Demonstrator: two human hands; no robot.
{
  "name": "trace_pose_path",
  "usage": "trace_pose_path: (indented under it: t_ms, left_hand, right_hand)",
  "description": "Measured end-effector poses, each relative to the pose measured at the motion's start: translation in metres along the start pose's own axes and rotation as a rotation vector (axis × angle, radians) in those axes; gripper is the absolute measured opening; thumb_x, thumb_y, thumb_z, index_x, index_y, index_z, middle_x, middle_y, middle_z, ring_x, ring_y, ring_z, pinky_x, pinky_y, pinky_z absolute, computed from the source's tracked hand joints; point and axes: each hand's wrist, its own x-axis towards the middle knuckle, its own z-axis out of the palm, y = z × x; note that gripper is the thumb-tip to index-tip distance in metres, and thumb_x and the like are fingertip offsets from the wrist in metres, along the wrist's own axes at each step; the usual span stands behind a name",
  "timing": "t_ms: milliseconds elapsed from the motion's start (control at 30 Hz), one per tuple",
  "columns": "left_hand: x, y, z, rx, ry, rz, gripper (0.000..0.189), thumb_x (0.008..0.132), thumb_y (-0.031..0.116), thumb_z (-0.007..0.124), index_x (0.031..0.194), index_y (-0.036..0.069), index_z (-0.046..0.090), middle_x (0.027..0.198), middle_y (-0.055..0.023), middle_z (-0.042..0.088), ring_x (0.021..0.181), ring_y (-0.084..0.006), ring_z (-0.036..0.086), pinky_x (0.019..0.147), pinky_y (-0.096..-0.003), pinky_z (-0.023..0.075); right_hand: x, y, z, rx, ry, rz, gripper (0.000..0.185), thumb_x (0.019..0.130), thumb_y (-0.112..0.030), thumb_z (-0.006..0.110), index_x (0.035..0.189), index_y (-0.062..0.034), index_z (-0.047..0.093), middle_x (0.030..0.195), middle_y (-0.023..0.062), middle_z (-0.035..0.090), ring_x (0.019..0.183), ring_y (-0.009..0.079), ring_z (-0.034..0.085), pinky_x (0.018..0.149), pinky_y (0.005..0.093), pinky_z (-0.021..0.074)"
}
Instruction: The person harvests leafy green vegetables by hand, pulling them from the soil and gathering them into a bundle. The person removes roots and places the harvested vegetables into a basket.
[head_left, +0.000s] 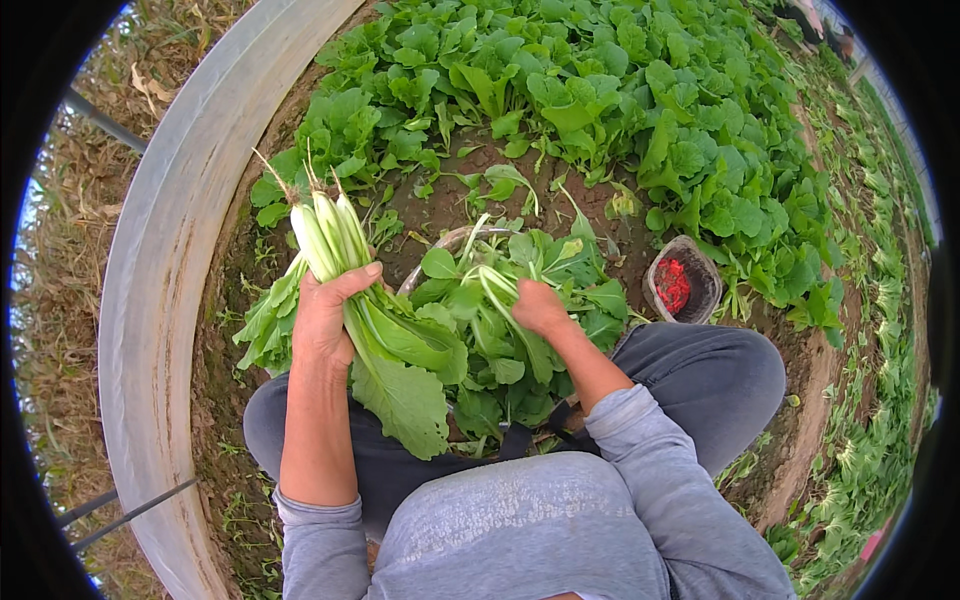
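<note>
My left hand (328, 311) is closed around a bunch of leafy green vegetables (330, 240), held with the pale stems and thin roots pointing up and the broad leaves hanging down. To its right, my right hand (538, 306) grips the stems of some loose leaves (510, 300), its fingers partly hidden. Below and around that hand lies a heap of green leaves (480, 360) between my legs, over a container whose rim (454, 238) shows at the back. Part of the leaves beneath the left hand is hidden by the arm.
A worn, open container (701, 281) with red bits (672, 285) inside stands by my right knee. Dense leafy plants (585, 82) grow ahead. Clear plastic sheeting (161, 247) curves along the left, with dry plants beyond. Pulled greens (862, 465) lie in rows at right.
</note>
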Motion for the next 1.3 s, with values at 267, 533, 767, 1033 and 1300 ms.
trace_pose_path:
  t_ms: [267,533,767,1033,1300]
  left_hand:
    - [-0.002,-0.005,0.004,0.037,-0.017,-0.059,0.032,0.074,-0.004,0.076,0.104,0.0,0.064,0.088,-0.0062,0.066,0.072,-0.0178,0.064,0.068,-0.0343,0.0558]
    - [0.001,-0.017,0.002,0.106,-0.076,-0.099,0.036,0.074,-0.003,0.076,0.107,0.001,0.062,0.089,-0.0074,0.066,0.075,-0.0185,0.065,0.07,-0.0347,0.0562]
    - [-0.001,-0.013,0.009,0.129,-0.122,-0.183,0.033,0.075,-0.003,0.075,0.105,0.001,0.061,0.088,-0.0079,0.066,0.076,-0.0196,0.066,0.069,-0.0353,0.0567]
    - [-0.011,-0.016,0.023,0.069,-0.358,-0.073,0.046,0.071,0.004,0.076,0.114,-0.001,0.062,0.103,-0.0172,0.069,0.074,-0.0218,0.066,0.07,-0.0339,0.0563]
    - [-0.026,-0.04,0.048,0.002,-0.519,-0.048,0.048,0.074,0.001,0.078,0.119,0.0,0.059,0.114,-0.0093,0.065,0.085,-0.0207,0.067,0.076,-0.036,0.0578]
  right_hand:
    - [-0.001,0.013,-0.002,0.322,0.17,-0.019,0.03,0.083,-0.02,0.061,0.107,-0.0018,0.065,0.093,0.024,0.069,0.093,0.0442,0.065,0.083,0.0519,0.0505]
    - [-0.006,0.001,-0.044,0.075,0.331,0.004,0.021,0.083,-0.019,0.064,0.095,-0.0017,0.064,0.091,0.024,0.068,0.091,0.0419,0.066,0.081,0.0493,0.0515]
    - [-0.014,-0.005,-0.043,0.244,0.433,-0.057,0.021,0.085,-0.017,0.061,0.098,-0.0023,0.067,0.089,0.0224,0.067,0.081,0.0424,0.065,0.077,0.0486,0.0512]
    - [-0.022,-0.043,-0.09,0.777,0.25,-0.2,0.02,0.092,-0.012,0.062,0.102,0.0043,0.069,0.086,0.006,0.072,0.074,0.014,0.064,0.071,0.0312,0.0498]
    - [-0.056,-0.098,-0.071,1.64,0.099,-0.198,0.019,0.095,-0.006,0.061,0.112,0.0025,0.066,0.101,0.0035,0.068,0.087,0.011,0.062,0.08,0.0257,0.0508]
